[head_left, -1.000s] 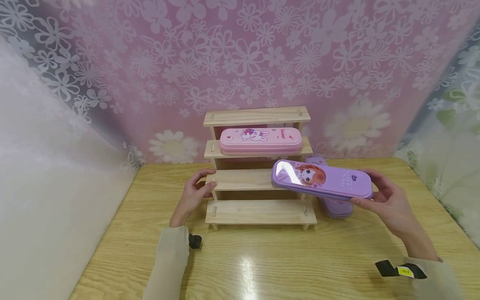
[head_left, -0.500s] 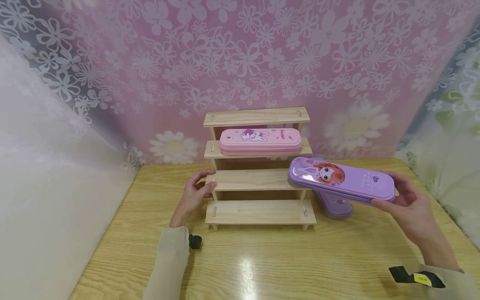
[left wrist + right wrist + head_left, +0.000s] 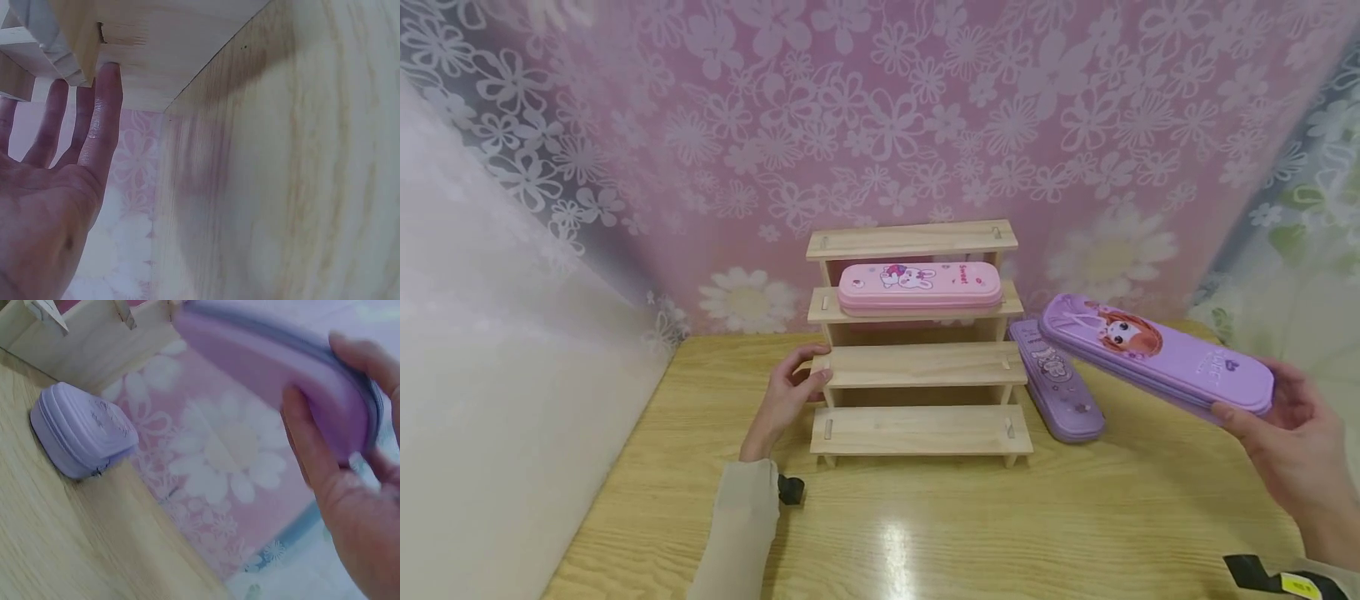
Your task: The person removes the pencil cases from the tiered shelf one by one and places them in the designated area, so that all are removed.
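My right hand (image 3: 1300, 437) grips one end of a purple pencil case (image 3: 1187, 354) with a red-haired doll on its lid. The case hangs tilted in the air, right of a four-tier wooden shelf (image 3: 917, 432). With my left hand (image 3: 782, 408), I hold the shelf's left end at the second tier from the bottom, thumb over the board. The left wrist view shows those fingers (image 3: 103, 125) reaching up against the wood. A pink pencil case (image 3: 917, 292) with a rabbit lies on the third tier. Another purple pencil case (image 3: 1063, 392) lies slanted on the table beside the shelf.
The wood-grain table (image 3: 850, 525) runs back to a pink flowered backdrop (image 3: 887, 108). A pale panel (image 3: 497, 358) stands along the left, and a flowered one (image 3: 1315, 275) closes off the right side.
My right hand has carried the doll pencil case rightward, away from the shelf, and tilted it more. The purple case on the table is now mostly uncovered. My left hand has stayed put.
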Demonstrator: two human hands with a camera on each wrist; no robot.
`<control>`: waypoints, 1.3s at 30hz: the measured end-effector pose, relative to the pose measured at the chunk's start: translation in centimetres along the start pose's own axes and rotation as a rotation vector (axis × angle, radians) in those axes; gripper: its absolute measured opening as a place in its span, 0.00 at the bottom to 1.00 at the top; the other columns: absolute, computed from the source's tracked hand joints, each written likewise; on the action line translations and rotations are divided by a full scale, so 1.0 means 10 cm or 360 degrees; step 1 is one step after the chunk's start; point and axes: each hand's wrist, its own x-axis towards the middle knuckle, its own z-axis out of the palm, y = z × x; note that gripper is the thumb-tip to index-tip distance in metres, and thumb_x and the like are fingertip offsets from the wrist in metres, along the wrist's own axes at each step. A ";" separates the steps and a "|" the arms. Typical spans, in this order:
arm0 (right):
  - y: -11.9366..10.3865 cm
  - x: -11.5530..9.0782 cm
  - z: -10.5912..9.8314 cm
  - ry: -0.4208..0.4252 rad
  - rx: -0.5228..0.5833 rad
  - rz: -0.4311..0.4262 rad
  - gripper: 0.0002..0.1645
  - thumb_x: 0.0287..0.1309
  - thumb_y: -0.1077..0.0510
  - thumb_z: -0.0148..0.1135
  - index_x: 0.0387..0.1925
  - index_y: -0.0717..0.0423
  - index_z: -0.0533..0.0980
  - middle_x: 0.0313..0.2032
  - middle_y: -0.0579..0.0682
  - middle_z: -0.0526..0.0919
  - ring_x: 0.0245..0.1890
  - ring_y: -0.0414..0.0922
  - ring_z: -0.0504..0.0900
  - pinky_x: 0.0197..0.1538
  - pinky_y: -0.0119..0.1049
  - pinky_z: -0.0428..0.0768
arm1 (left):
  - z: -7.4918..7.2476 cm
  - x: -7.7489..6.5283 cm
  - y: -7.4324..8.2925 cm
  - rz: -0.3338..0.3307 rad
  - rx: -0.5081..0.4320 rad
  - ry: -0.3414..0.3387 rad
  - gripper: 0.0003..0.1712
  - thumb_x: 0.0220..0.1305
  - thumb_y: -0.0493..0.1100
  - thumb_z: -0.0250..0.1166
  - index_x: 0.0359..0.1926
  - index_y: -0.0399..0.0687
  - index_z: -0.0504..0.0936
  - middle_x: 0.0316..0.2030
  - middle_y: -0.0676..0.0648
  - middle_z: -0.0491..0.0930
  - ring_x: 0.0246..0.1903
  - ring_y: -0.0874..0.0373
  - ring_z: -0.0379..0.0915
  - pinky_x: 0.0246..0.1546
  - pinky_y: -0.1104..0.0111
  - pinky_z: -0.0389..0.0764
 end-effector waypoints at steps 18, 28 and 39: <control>0.28 0.18 -0.03 0.1316 -0.0959 0.0563 0.44 0.46 0.72 0.78 0.53 0.37 0.63 0.50 0.35 0.59 0.44 0.35 0.68 0.30 0.16 0.80 | 0.01 -0.02 0.02 0.0037 -0.0020 -0.0047 0.22 0.73 0.44 0.64 0.65 0.49 0.75 0.66 0.47 0.72 0.47 0.56 0.79 0.48 0.40 0.84; 0.43 0.07 -0.08 0.0900 -0.1256 0.0742 0.34 0.56 0.60 0.76 0.49 0.34 0.60 0.48 0.38 0.61 0.39 0.32 0.71 0.32 0.18 0.81 | -0.01 -0.02 -0.03 0.0039 -0.0023 -0.0018 0.21 0.73 0.43 0.64 0.64 0.49 0.76 0.66 0.49 0.72 0.47 0.57 0.79 0.47 0.43 0.85; 0.50 0.02 -0.16 0.0315 -0.2202 0.0915 0.58 0.55 0.38 0.74 0.68 0.69 0.54 0.60 0.74 0.69 0.45 0.52 0.76 0.29 0.20 0.71 | 0.02 -0.02 0.01 0.0028 -0.0022 -0.0010 0.21 0.72 0.42 0.65 0.64 0.48 0.76 0.60 0.45 0.75 0.47 0.56 0.79 0.46 0.44 0.85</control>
